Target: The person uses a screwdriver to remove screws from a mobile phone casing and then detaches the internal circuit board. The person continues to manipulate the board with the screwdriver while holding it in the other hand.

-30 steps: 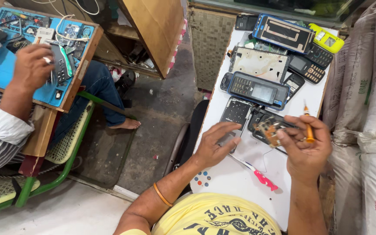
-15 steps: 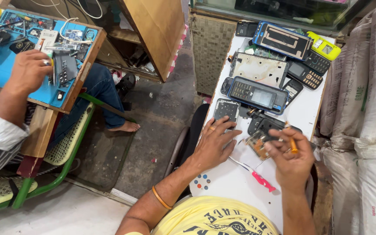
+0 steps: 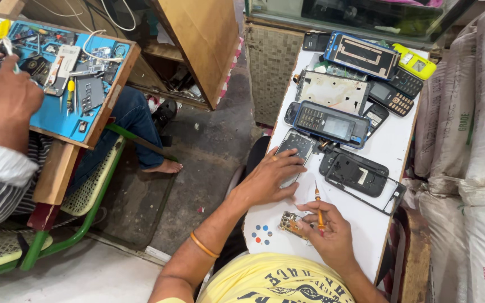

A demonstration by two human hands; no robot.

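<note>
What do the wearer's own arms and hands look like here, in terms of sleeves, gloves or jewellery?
Both arms are bare from the short sleeves of a yellow T-shirt with dark print down to the hands. The left hand is ungloved and has a ring on one finger; an orange bangle sits on that forearm. The right hand is also ungloved, with no jewellery that can be seen.

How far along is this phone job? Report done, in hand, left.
Done: black phone shell lies opened, small circuit board out on table. In hand: right hand holds orange screwdriver by board; left hand rests on grey phone panel. Left: board not back in; more phones piled beyond.
</note>
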